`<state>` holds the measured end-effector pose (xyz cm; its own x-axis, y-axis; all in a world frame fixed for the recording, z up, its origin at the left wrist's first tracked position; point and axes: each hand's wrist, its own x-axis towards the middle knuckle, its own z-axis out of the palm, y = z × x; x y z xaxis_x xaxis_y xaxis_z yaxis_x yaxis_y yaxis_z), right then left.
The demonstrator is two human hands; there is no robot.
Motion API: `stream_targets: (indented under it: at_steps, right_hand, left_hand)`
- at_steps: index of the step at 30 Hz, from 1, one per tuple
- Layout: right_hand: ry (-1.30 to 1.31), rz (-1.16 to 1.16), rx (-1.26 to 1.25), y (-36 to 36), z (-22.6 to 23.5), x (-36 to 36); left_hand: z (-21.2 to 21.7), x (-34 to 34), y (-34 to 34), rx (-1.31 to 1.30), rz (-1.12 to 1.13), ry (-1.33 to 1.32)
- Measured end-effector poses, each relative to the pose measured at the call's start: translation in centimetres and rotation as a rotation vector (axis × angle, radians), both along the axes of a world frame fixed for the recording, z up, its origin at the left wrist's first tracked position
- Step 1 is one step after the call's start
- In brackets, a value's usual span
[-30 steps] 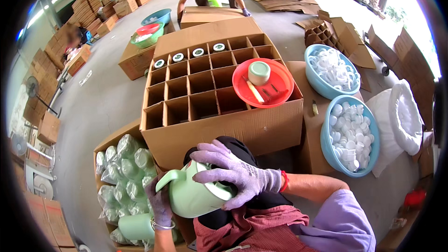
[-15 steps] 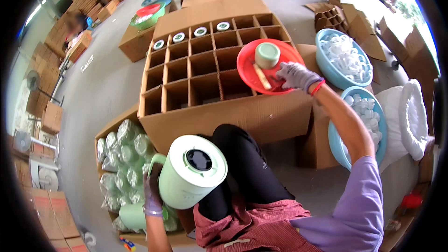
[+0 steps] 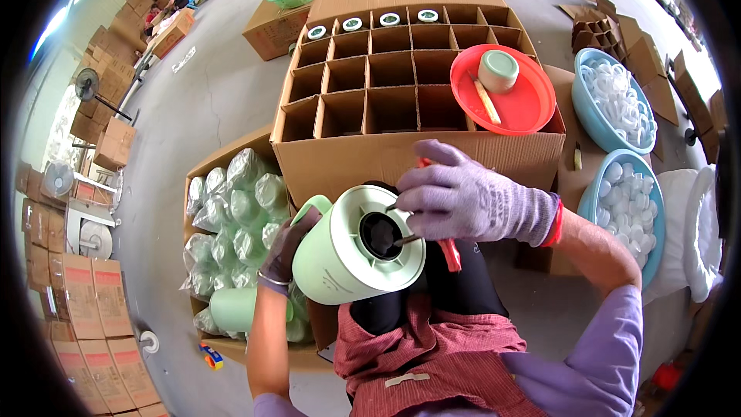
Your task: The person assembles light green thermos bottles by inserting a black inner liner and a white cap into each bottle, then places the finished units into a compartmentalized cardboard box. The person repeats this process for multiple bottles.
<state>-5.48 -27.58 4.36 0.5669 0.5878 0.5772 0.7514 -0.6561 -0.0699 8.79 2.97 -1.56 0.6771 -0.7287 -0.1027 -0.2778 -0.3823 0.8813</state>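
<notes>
Jug [image 3: 343, 253] of pale green material, plastic by the look of it, lay tilted above the seated person's thighs [image 3: 467, 289], on the near side of the divided carton [image 3: 417, 156] and to the right of the bagged green vessels [image 3: 245, 208]. Its flat round end [image 3: 351, 220], with a black fitting [image 3: 378, 233] in the middle, faced up. The gloved left hand [image 3: 290, 245] was curled about the jug's side by the handle [image 3: 313, 204] (how the hidden fingers sat could not be told). The right hand [image 3: 463, 194], also gloved, had its fingers part bent over a red-handled tool [image 3: 449, 255], with dark prongs [image 3: 408, 240] at the fitting; whether they touched it was unclear. The jug would probably handle as light for its bulk, stiff-walled and rather slippery, readier to scuff or crack than to bend. The handle seemed the surest hold, with the broad body steadied from below; the smooth round wall alone might slide in the grip, and the rim of the flat end offered a second hold.
</notes>
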Motion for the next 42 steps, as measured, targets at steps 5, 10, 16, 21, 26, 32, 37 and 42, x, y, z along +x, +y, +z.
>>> stream_targets:
  at_steps: [5, 10, 16, 21, 26, 32, 37, 42]
  right_hand:
    - [-0.040, 0.173, -0.132, 1.6, 0.3, 0.6]
    - [0.300, 0.053, 0.122, 2.4, -1.2, -1.0]
    - [0.524, 0.007, 0.331, 1.5, -1.2, -1.3]
    - [0.415, -0.425, 0.030, -4.8, 0.3, -0.4]
    - [0.437, -1.182, -0.372, -17.6, -4.8, -1.1]
    - [0.224, -0.930, 0.011, -22.7, -5.5, -5.0]
    - [0.584, -1.371, 0.205, -25.0, -3.8, -19.2]
    - [0.909, -1.527, -0.212, -25.1, -15.0, -28.6]
  left_hand:
    - [1.0, 0.1, -1.0, 0.021, 0.057, 0.436]
    - [-1.9, -0.1, 2.1, -0.025, -0.135, -0.261]
    - [-1.5, -5.5, 2.7, -0.058, 0.120, -0.548]
    - [0.1, -6.6, 4.3, 0.004, 0.413, 0.013]
    - [4.4, -6.6, 1.1, 0.158, -0.089, -0.635]
    - [2.9, -4.1, 2.6, 0.123, 0.068, -0.150]
    - [-3.1, -4.4, 8.4, -0.280, 0.447, 0.136]
    - [-6.8, -4.3, 9.7, 0.151, 0.057, -0.395]
